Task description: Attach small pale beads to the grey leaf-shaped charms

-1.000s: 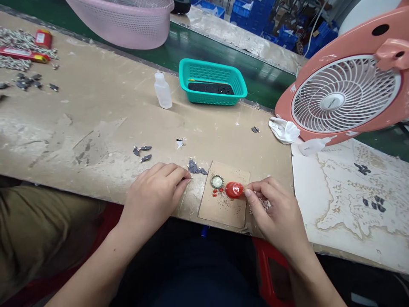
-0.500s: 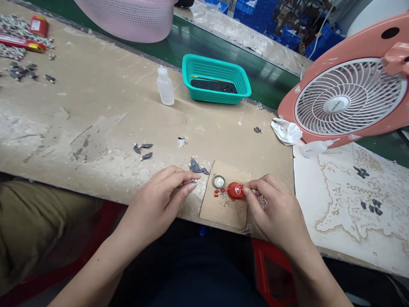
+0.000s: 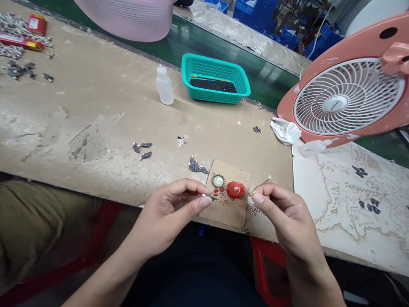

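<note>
Between thumb and forefinger, my left hand [image 3: 174, 209] pinches a small dark grey leaf-shaped piece [image 3: 211, 197] with a pale tip. My right hand [image 3: 284, 213] is closed in a pinch, just right of the red cup [image 3: 235, 189]; whatever its fingertips hold is too small to make out. The cup stands on a cardboard square [image 3: 234, 215], beside a crimped bottle cap [image 3: 218, 181] and a few small red bits [image 3: 216, 192]. Tiny beads [image 3: 255, 209] lie by the cardboard, partly behind my right hand. More dark leaf-shaped pieces [image 3: 195, 165] rest just beyond the cardboard's left corner.
A teal basket [image 3: 217, 96] holding a dark phone-like object and a clear squeeze bottle [image 3: 164, 87] stand farther back. A pink fan [image 3: 338, 102], a white cloth [image 3: 285, 131] and a map-printed sheet [image 3: 338, 192] are at right. Another person's knee [image 3: 41, 226] shows at left.
My right hand has drawn back from the red cup, to the right. My left hand has moved right and nearer me, over the cardboard's edge, bringing the dark piece into plainer view.
</note>
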Action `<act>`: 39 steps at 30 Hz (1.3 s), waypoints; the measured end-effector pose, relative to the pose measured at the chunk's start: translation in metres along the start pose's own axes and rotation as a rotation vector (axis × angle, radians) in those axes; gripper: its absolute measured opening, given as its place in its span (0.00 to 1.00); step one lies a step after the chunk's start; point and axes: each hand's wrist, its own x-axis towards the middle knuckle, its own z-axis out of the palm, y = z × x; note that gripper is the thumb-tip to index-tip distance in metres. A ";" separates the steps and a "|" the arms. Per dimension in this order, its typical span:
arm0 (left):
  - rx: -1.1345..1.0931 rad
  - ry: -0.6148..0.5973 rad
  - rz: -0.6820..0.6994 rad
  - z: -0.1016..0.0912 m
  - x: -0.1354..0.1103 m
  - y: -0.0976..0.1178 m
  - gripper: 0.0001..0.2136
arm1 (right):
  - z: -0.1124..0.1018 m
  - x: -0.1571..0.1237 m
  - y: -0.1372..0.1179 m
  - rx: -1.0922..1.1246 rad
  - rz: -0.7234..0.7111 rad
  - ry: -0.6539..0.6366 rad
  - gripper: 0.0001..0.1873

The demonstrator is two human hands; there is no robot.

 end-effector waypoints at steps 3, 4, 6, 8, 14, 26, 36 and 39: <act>-0.103 -0.009 -0.030 0.009 -0.002 0.001 0.05 | 0.002 -0.007 0.003 0.238 0.067 -0.009 0.07; -0.133 -0.010 -0.045 0.013 -0.003 0.001 0.05 | 0.004 -0.010 0.003 0.283 0.083 -0.011 0.07; -0.181 -0.020 -0.067 0.019 -0.006 0.002 0.06 | 0.007 -0.016 0.001 0.326 0.096 0.001 0.07; -0.214 -0.041 -0.073 0.024 -0.008 0.004 0.07 | 0.012 -0.023 -0.003 0.338 0.077 0.042 0.06; -0.241 -0.053 -0.013 0.034 -0.015 0.009 0.13 | 0.028 -0.040 -0.016 0.253 -0.023 0.150 0.05; -0.324 -0.066 -0.004 0.041 -0.018 0.014 0.15 | 0.038 -0.043 -0.019 0.103 -0.119 0.189 0.05; -0.300 -0.053 -0.007 0.042 -0.018 0.011 0.14 | 0.039 -0.043 -0.018 0.068 -0.124 0.207 0.05; -0.290 -0.045 -0.005 0.042 -0.018 0.011 0.14 | 0.039 -0.043 -0.018 0.066 -0.126 0.210 0.04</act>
